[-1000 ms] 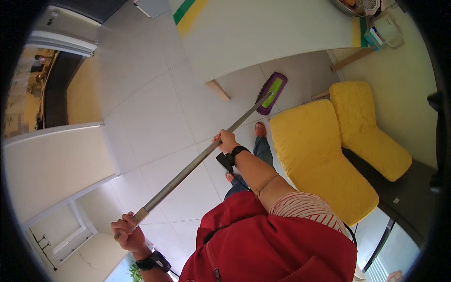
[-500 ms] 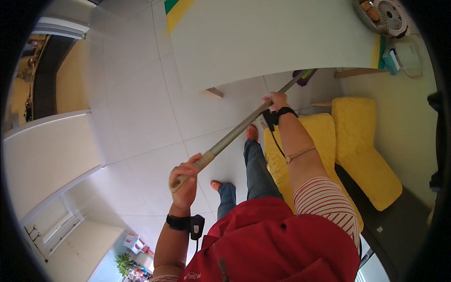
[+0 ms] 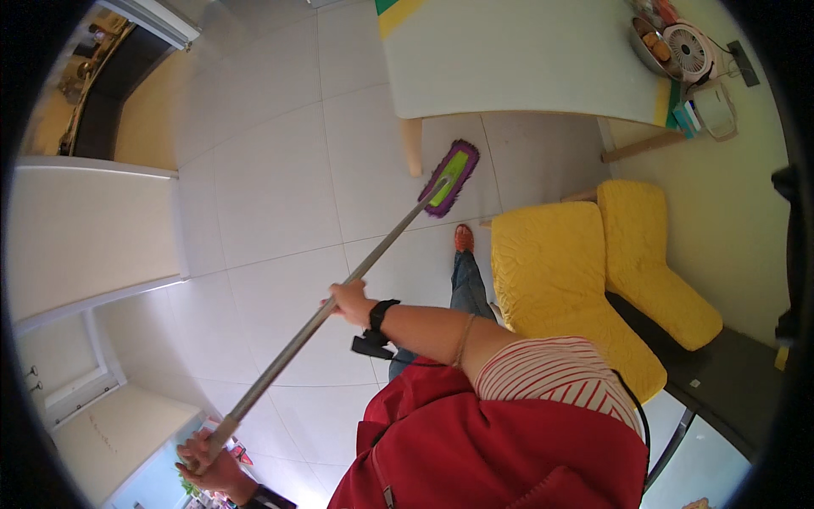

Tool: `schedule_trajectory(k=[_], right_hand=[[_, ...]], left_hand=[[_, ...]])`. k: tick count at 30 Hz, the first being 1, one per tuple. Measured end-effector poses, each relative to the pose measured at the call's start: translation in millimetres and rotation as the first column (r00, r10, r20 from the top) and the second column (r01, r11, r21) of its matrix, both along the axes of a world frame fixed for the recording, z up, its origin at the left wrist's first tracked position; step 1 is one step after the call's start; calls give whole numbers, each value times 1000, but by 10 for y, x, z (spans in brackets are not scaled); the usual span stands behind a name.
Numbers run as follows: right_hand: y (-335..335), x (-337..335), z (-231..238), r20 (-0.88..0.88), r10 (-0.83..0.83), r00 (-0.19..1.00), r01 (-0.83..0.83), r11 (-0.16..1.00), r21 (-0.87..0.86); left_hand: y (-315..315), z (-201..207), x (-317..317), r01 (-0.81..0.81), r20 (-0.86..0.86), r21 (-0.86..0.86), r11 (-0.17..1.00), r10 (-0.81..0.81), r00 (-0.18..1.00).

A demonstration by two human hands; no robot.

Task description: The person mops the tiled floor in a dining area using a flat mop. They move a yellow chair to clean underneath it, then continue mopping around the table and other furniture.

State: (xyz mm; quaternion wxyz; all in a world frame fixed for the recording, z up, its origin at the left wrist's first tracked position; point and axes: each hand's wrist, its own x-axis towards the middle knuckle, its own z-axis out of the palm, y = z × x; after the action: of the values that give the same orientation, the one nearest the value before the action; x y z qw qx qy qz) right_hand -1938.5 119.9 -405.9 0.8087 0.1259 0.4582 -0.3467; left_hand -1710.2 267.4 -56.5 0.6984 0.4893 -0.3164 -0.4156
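Both of my hands are on the long metal handle of a flat mop (image 3: 305,329). Its purple fringed head with a lime-green plate lies on the tiled floor beside a table leg, in front of my foot. My right hand (image 3: 349,300) wraps round the middle of the handle. At the lower left, my left hand (image 3: 210,468) holds the beige end of the handle, with some fingers lifted off it. Black straps with small devices are on my wrists.
A white table (image 3: 526,68) with yellow and green corners stands ahead, bearing a bowl (image 3: 651,51) and a small fan (image 3: 688,49). Two chairs under yellow covers (image 3: 551,263) are at the right, near a dark bench (image 3: 721,382). Cream panels (image 3: 93,242) line the left.
The mop head has come out from under the table, toward me and to the left. Both hands have moved down and left with the handle, the left one to the lower edge.
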Motion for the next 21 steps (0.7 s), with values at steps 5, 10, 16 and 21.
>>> schedule_trajectory(k=[5, 10, 16, 21], right_hand=[[-452, -355, 503, 63, -165, 984, 164, 986, 12], [-1287, -1529, 136, 122, -378, 918, 391, 914, -107], [-2089, -3602, -635, 63, -542, 838, 539, 807, -240], [-2166, -5070, -1085, -399, -404, 823, 203, 866, -458]], left_hand=[[-795, 116, -190, 132, 5, -258, 957, -135, 991], [-2048, -141, -1252, 267, -12, -266, 926, -280, 960], [-3036, -969, -2823, 433, -20, -233, 871, -450, 893], [-3034, -1955, -3880, 566, -1, -55, 822, -567, 823]])
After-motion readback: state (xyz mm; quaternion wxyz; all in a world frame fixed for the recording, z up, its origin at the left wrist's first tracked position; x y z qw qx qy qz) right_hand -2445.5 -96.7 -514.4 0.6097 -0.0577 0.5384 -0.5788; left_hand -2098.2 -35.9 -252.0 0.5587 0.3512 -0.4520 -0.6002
